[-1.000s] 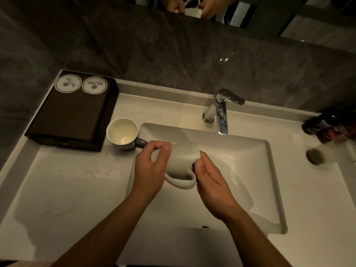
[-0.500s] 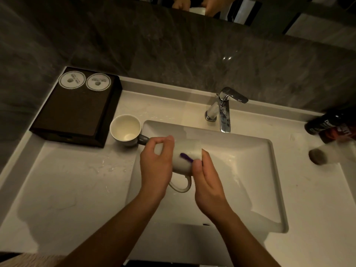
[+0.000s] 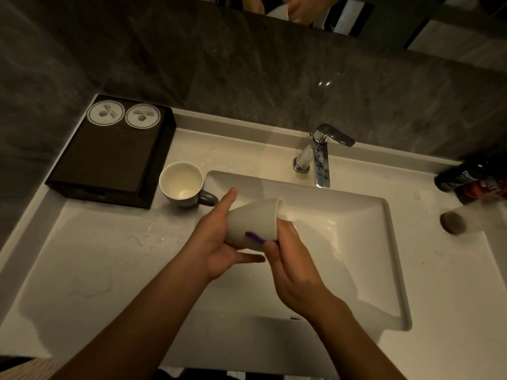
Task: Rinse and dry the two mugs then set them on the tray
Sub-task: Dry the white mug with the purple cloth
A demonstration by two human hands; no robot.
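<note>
Dark veined stone wall (image 3: 247,78) behind; mirror strip (image 3: 343,15) at the top is cut off and reflects the hands only in part. White counter (image 3: 109,270), wet, with droplets left of the basin (image 3: 356,242), whose near rim is partly covered by the forearms. Dark brown tray (image 3: 109,160) in the counter's far-left corner. Left hand (image 3: 216,242) cups the base of the held mug (image 3: 252,220), thumb along its side. Right hand (image 3: 293,261) grips the rim; its fingertips are hidden. Held mug lies tilted over the basin's left part, handle hidden. Second mug (image 3: 181,185) upright on the counter between tray and basin, just beside the tray; contact unclear. Chrome faucet (image 3: 319,157) at the far edge. Dark bottles (image 3: 466,179) at the right edge, blurred and cut off. Two paper discs (image 3: 105,113) on the tray, print unreadable. Purple mark (image 3: 255,237) on the held mug, nature unclear.
</note>
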